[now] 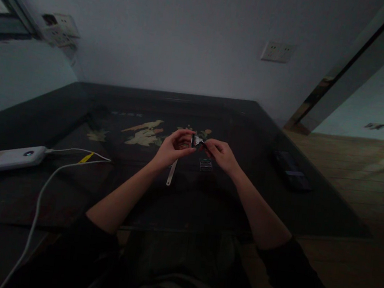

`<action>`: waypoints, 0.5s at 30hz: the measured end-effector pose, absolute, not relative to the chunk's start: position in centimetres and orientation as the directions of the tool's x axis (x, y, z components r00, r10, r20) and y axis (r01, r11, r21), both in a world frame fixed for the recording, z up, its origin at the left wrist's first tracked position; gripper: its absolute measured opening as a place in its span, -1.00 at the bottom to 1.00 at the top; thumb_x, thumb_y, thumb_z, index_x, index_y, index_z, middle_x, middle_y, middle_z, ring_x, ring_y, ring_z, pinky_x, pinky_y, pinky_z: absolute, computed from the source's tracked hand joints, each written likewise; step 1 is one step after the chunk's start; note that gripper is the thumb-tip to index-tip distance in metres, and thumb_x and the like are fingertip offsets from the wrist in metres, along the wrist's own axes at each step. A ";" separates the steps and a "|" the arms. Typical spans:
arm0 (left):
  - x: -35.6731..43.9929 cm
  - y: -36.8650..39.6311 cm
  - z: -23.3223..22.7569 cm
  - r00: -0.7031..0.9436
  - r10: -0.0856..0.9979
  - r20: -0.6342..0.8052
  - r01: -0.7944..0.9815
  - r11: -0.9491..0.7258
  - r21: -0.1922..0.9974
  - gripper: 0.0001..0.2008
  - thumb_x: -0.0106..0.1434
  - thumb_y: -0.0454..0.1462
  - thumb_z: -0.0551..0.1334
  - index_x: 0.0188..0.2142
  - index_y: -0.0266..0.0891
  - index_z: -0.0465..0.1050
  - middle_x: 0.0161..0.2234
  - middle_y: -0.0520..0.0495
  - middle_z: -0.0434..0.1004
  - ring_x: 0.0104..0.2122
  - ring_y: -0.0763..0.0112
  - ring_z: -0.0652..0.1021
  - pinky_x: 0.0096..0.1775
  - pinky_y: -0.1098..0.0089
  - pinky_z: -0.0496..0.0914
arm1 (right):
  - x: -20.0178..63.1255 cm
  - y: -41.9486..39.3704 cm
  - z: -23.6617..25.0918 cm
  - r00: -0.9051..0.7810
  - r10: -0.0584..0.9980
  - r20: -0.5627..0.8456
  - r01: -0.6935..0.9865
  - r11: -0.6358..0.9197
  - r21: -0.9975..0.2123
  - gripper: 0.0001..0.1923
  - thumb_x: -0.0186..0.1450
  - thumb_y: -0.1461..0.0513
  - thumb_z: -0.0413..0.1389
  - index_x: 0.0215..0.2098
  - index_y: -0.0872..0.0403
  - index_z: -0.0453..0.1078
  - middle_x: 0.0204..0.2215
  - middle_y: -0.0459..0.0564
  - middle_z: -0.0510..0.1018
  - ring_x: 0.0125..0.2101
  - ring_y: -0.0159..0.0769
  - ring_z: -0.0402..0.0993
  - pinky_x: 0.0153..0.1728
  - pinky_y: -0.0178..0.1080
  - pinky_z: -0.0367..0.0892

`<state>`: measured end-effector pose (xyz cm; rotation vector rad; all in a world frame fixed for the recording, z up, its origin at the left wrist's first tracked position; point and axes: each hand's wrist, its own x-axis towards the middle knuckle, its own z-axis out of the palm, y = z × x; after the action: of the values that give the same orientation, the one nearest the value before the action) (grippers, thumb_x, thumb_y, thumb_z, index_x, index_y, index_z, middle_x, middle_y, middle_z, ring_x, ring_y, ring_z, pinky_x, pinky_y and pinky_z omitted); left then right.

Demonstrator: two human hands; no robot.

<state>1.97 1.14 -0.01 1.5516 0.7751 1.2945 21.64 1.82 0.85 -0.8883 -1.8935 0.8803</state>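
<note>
Left hand [173,149] pinches a watch [196,141], strap [172,172] hanging; right hand [220,153] fingers pinch its other end; small case [205,165] below, contents indistinct.

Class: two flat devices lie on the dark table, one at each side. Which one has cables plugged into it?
The white power bank at the left edge, with white cables attached. The dark device on the right has none.

One head-worn view looks forward and down across the dark table [34,120]. Its near edge lies close; the far edge meets the wall [178,30]
</note>
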 end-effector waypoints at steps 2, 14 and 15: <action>2.0 1.1 0.0 0.244 0.897 0.367 -0.093 -0.355 0.930 -0.50 -0.02 -0.25 0.42 -0.06 -0.20 0.40 -0.23 -0.05 0.55 -0.24 0.41 0.55 -0.14 0.40 0.43 | 21.7 1.9 0.8 -0.390 0.833 0.392 0.249 0.506 -0.826 -0.39 0.25 -0.25 -0.06 -0.43 0.09 0.43 -0.66 -0.16 0.26 -0.60 -0.42 0.16 -0.53 -0.32 0.05; 1.9 1.2 -0.2 0.245 0.891 0.383 -0.122 -0.363 0.924 -0.52 -0.01 -0.26 0.43 -0.06 -0.21 0.44 -0.27 -0.04 0.54 -0.25 0.43 0.54 -0.13 0.40 0.43 | 21.6 1.8 0.7 -0.388 0.831 0.398 0.257 0.512 -0.819 -0.41 0.27 -0.22 -0.05 -0.41 0.10 0.45 -0.64 -0.16 0.26 -0.59 -0.42 0.17 -0.53 -0.33 0.04; 1.9 1.3 -0.2 0.249 0.888 0.387 -0.127 -0.366 0.922 -0.52 -0.01 -0.26 0.43 -0.06 -0.21 0.44 -0.27 -0.03 0.54 -0.25 0.43 0.54 -0.12 0.40 0.43 | 21.6 1.8 0.7 -0.392 0.829 0.398 0.259 0.515 -0.817 -0.41 0.27 -0.22 -0.05 -0.41 0.10 0.44 -0.64 -0.16 0.26 -0.59 -0.42 0.17 -0.53 -0.33 0.04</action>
<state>1.92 1.26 -0.22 1.5428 0.7373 1.3044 21.65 1.83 0.72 -0.8947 -1.9098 0.8507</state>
